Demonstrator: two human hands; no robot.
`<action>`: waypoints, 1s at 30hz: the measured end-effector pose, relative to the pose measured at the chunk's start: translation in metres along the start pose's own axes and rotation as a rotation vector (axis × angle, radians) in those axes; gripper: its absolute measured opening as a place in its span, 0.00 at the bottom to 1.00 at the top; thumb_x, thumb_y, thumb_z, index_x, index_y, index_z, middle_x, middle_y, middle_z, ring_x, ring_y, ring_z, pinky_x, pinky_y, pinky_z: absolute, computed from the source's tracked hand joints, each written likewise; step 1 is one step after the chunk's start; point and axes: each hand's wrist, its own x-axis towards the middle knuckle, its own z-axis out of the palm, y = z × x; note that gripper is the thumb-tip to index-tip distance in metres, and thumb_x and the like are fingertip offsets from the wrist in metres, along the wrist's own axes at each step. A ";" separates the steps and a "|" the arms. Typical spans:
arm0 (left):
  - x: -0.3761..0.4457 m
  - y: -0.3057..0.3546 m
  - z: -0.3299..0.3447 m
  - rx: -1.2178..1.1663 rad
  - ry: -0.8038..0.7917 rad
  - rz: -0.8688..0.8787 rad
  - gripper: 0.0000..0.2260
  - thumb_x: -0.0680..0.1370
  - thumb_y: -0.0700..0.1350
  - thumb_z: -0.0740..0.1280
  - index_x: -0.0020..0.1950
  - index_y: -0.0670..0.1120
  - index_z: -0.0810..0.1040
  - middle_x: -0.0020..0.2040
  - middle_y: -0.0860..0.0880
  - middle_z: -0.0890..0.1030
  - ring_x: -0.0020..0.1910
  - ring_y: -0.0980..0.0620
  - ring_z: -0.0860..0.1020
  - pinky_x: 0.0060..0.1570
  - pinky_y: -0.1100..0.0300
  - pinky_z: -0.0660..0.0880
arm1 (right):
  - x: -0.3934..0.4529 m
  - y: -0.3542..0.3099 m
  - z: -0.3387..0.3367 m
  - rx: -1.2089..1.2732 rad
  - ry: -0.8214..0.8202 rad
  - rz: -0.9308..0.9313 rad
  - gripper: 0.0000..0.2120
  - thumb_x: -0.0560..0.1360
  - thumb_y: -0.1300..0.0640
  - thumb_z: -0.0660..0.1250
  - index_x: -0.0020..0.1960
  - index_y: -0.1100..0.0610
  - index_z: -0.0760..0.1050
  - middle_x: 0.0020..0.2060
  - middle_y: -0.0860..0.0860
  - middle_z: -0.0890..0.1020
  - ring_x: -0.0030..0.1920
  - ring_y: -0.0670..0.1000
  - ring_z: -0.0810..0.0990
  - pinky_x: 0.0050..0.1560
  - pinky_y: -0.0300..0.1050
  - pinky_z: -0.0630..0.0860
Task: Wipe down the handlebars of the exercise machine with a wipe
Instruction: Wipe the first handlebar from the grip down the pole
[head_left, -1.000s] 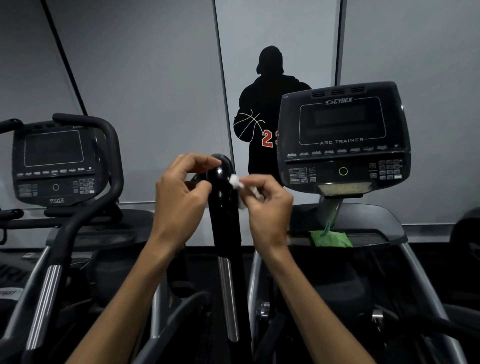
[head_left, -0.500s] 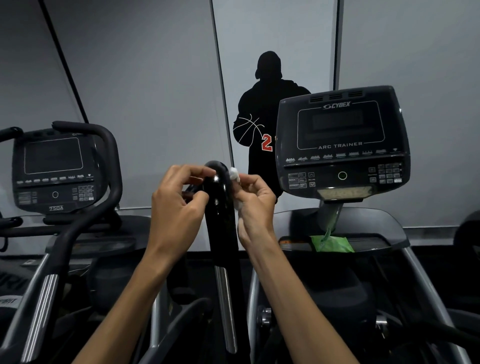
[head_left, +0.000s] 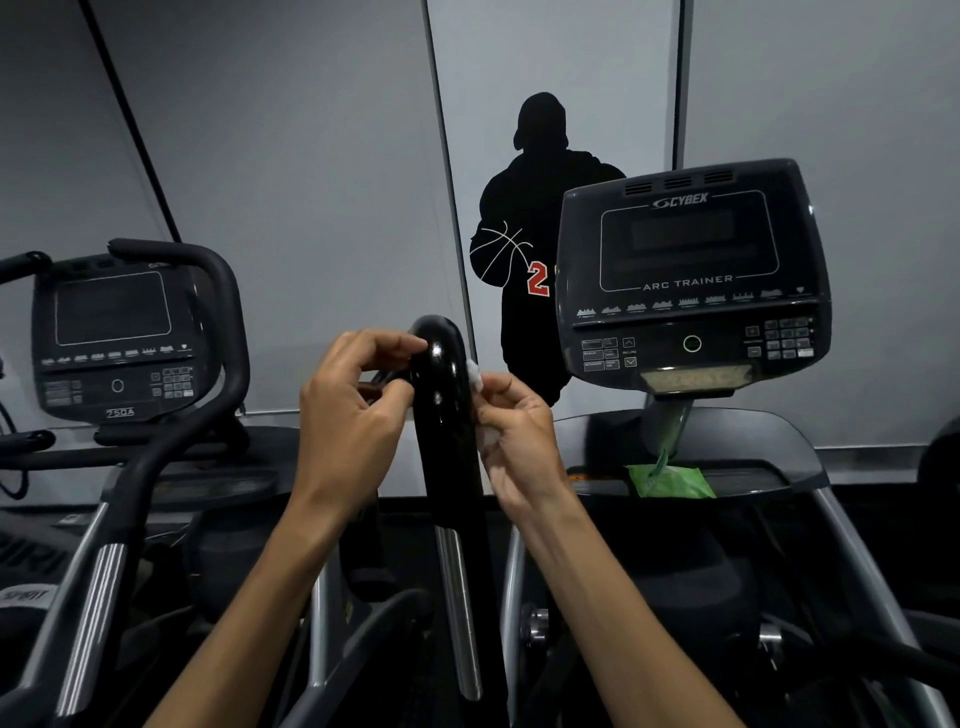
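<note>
Handlebar (head_left: 441, 410) upright at centre, left hand (head_left: 348, 431) grip pinching its curved top, right hand (head_left: 519, 441) grip closed on wipe (head_left: 474, 371) against its right side, green pack (head_left: 670, 480) on right machine's tray (head_left: 769, 480).

A gym: two exercise-machine consoles (head_left: 691, 280) (head_left: 111, 338) before a basketball-player wall mural (head_left: 524, 249).

The room is looking dim and gray. Small bright spots are shining on the black handlebar (head_left: 441, 395). Straight lines are bending near the edges. Dark corners are hiding details.
</note>
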 end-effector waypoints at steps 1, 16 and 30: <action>0.000 0.001 0.001 0.001 0.001 -0.001 0.17 0.74 0.28 0.65 0.50 0.49 0.81 0.51 0.52 0.81 0.52 0.56 0.81 0.50 0.62 0.78 | 0.007 0.000 0.004 0.008 0.043 -0.013 0.12 0.77 0.75 0.63 0.47 0.62 0.78 0.41 0.54 0.84 0.41 0.50 0.85 0.43 0.41 0.83; -0.009 0.010 0.002 0.072 0.015 0.051 0.10 0.77 0.32 0.66 0.51 0.45 0.82 0.49 0.54 0.80 0.49 0.59 0.80 0.45 0.73 0.73 | -0.011 -0.006 -0.001 -0.313 0.065 -0.393 0.07 0.76 0.71 0.71 0.47 0.60 0.82 0.41 0.52 0.85 0.43 0.47 0.84 0.44 0.41 0.81; -0.023 0.002 0.004 -0.006 0.034 0.072 0.10 0.82 0.43 0.60 0.54 0.45 0.82 0.51 0.53 0.79 0.50 0.57 0.78 0.46 0.73 0.69 | -0.043 -0.001 -0.007 -0.815 0.045 -0.826 0.05 0.73 0.69 0.75 0.47 0.61 0.85 0.43 0.54 0.82 0.46 0.45 0.83 0.48 0.36 0.78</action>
